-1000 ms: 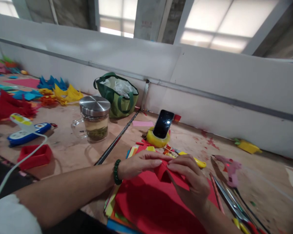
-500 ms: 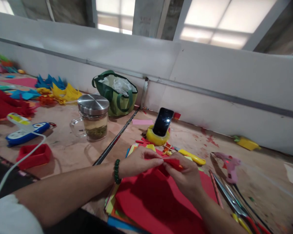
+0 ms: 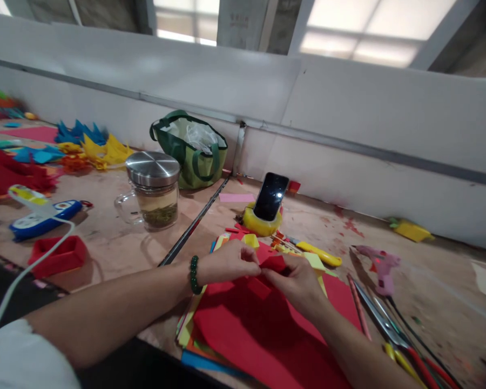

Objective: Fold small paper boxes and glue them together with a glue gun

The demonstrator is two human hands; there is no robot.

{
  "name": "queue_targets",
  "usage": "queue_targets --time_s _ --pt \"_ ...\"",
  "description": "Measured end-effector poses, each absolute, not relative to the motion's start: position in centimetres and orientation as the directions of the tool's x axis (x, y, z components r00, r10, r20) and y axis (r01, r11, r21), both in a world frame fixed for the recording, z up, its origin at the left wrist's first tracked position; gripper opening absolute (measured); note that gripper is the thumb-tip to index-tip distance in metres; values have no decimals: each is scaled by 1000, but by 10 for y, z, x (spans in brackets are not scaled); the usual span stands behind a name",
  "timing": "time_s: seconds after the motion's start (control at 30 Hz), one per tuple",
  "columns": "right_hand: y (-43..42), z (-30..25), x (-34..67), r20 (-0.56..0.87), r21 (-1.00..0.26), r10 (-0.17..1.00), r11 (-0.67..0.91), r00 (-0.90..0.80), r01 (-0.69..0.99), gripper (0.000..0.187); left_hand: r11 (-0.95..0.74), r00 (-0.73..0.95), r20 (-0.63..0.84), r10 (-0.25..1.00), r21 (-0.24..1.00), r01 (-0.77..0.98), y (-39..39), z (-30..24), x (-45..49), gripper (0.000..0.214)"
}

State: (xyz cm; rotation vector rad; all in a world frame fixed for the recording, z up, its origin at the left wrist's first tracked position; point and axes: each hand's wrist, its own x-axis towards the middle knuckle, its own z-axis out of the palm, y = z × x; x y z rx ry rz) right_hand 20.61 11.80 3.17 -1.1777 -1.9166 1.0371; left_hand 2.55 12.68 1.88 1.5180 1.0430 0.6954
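Between my two hands is a small piece of folded red paper (image 3: 274, 263), held above a stack of coloured sheets. My left hand (image 3: 230, 263), with a green bead bracelet (image 3: 194, 275) at the wrist, pinches the paper's left edge between thumb and fingers. On the other side, my right hand (image 3: 297, 281) grips the same piece, its thumb pointing toward the left fingertips. Beneath them lies a large red sheet (image 3: 263, 329) on top of the stack. The fold's underside is in shadow.
A phone (image 3: 271, 196) leans in a yellow tape roll (image 3: 262, 222). To the right are a yellow utility knife (image 3: 319, 254), a pink glue gun (image 3: 380, 265) and scissors (image 3: 383, 319). At left stand a glass tea mug (image 3: 153, 194), a green bag (image 3: 194, 151) and a red paper box (image 3: 57, 256).
My fingers have shifted on the red paper, which now shows a wider flat face beside my right hand. My left hand has moved slightly left, and the view has tilted a little.
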Motion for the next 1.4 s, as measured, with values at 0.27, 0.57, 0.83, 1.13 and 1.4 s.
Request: queue_targets --time_s 0.27,0.57,0.83,1.13,1.4 --pt "119 25 206 126 -810 921 310 -369 497 7 -29 378 -87 922 957 290 125 13 27 17" --pt "116 31 203 26 -753 904 298 -427 586 9 -68 427 -150 891 888 455 120 28 21 12" --pt "118 36 202 -49 -837 913 185 -406 516 11 -57 509 -182 841 907 418 124 29 20 12" --pt "119 35 202 28 -869 932 202 -362 452 16 77 517 -262 815 933 352 123 26 25 15" --pt "118 34 202 68 -783 911 301 -407 544 17 4 534 -193 823 943 334 126 23 21 14"
